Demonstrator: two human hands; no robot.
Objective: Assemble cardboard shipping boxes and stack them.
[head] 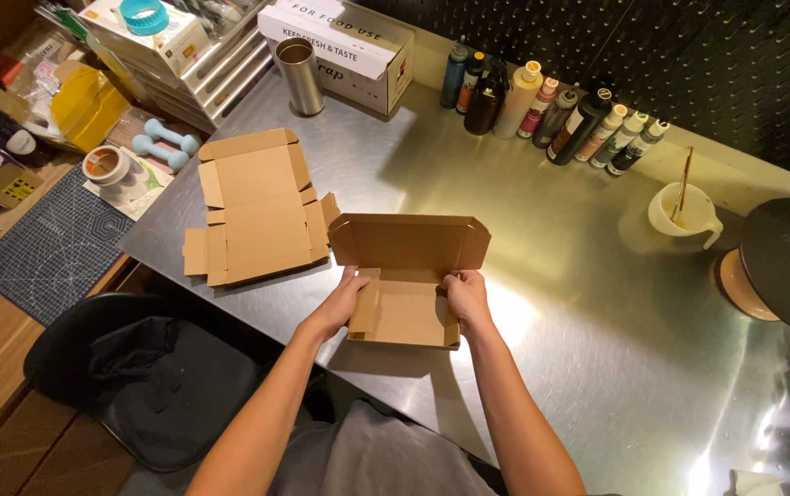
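A brown cardboard mailer box (409,276) lies half folded on the steel table (560,303), its lid standing upright at the back. My left hand (344,301) pinches the box's left side flap, bending it inward. My right hand (465,294) grips the right side wall near the inner corner. A second flat, unfolded cardboard box (257,207) rests on the table to the left, apart from both hands.
A row of bottles (551,110) lines the back wall. A metal cup (301,75) and a white carton (344,46) stand behind. A white cup with a stick (682,213) and a dark turntable (789,266) sit right. A black chair (147,367) is at the lower left.
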